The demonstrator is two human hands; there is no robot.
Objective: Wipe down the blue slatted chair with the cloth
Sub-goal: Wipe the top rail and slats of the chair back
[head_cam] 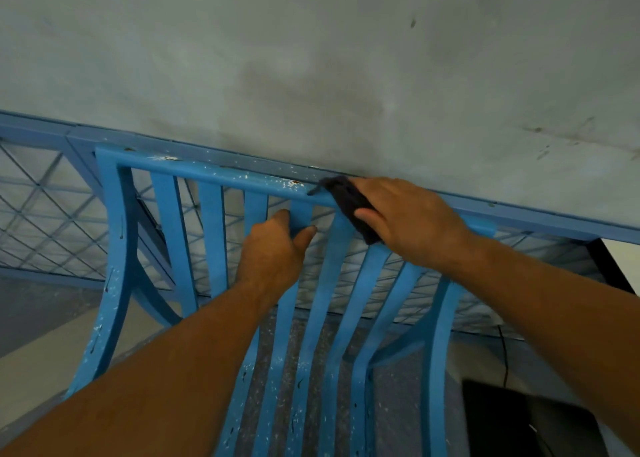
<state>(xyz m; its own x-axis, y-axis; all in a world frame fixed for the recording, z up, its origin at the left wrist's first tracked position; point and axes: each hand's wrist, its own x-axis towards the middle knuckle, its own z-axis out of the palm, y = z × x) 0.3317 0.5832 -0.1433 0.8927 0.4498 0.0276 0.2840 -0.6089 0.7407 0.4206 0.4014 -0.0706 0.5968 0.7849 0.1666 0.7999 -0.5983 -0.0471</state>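
Left grip (273,249) wraps one slat of the blue slatted chair (114,249); right grip (412,221) clamps dark cloth (349,204) against its top rail.

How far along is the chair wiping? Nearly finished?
Nothing looks clearly finished. In hand: the right hand presses the dark cloth on the top rail while the left hand grips a slat. Left: white specks dot the rail, side frame and lower slats.

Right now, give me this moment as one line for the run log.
phase: wiping blue chair | right hand: holds dark cloth on top rail | left hand: grips back slat | rail: white specks beside cloth
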